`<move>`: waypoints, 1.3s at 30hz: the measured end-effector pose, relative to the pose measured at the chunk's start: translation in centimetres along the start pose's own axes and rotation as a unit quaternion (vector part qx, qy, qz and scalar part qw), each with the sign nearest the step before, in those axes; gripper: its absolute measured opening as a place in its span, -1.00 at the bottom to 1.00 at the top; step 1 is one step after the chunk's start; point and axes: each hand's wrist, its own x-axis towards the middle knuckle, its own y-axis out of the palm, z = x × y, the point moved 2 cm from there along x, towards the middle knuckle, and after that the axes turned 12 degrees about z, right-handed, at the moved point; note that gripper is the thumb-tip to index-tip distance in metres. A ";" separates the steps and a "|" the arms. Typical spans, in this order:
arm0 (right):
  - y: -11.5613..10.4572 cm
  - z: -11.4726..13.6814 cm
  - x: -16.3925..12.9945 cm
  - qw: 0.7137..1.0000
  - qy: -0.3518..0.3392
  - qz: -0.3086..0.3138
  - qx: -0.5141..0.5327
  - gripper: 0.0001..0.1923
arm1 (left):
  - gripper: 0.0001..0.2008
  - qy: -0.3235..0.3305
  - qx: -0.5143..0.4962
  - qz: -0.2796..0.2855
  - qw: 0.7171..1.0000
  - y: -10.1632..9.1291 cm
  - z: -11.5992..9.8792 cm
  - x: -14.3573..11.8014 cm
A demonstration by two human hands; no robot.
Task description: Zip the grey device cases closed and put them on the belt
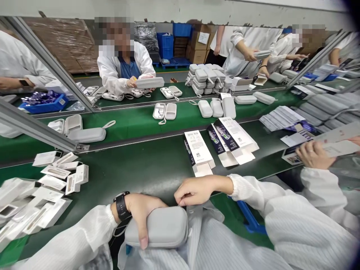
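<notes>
A light grey hard-shell zip case is held against my body at the near edge of the bench. My left hand, with a black watch on the wrist, is wrapped over the case's left side, its thumb across the near face. My right hand is closed in a pinch at the case's far right corner. A small piece of the zip pull shows under those fingertips. The case looks closed along the part of its rim that shows. Its wrist loop sticks out beside my left wrist.
Small white boxes are heaped at left. Printed cartons with open flaps lie beyond my right hand. Grey cases, some open, sit on the green belt. A co-worker's hand handles a carton at right; other people work opposite.
</notes>
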 end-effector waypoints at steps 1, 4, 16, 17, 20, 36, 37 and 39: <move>0.5 0.3 -0.5 1.000 0.005 -0.015 0.002 -0.87 | -0.12 0.000 -0.028 0.005 1.000 -0.2 0.6 0.0; 1.9 1.4 -1.5 0.996 0.019 -0.088 0.005 -0.87 | -0.19 0.024 -0.073 -0.028 0.997 -0.9 1.8 -0.4; -0.7 1.6 -2.2 0.937 0.078 -0.337 -0.057 -0.79 | -0.23 0.082 -0.009 -0.394 0.915 -3.4 -1.5 -3.0; -0.9 1.6 -2.4 0.938 0.078 -0.331 -0.066 -0.80 | -0.24 0.087 0.006 -0.405 0.910 -3.4 -1.6 -3.0; -0.5 1.7 -2.5 0.929 0.097 -0.338 -0.113 -0.79 | -0.28 0.080 0.043 -0.416 0.905 -3.4 -1.5 -2.6; -2.4 -1.2 -3.5 0.906 0.065 -0.418 -0.024 -0.76 | -0.43 0.081 -0.097 -0.442 0.888 -2.9 -4.4 -0.8; -2.5 -1.6 -3.6 0.915 0.030 -0.400 0.043 -0.73 | -0.43 0.079 -0.088 -0.430 0.895 -2.9 -4.5 -0.8; -2.8 -2.2 -3.8 0.918 -0.020 -0.369 0.145 -0.68 | -0.44 0.079 -0.048 -0.397 0.913 -2.8 -4.5 -0.8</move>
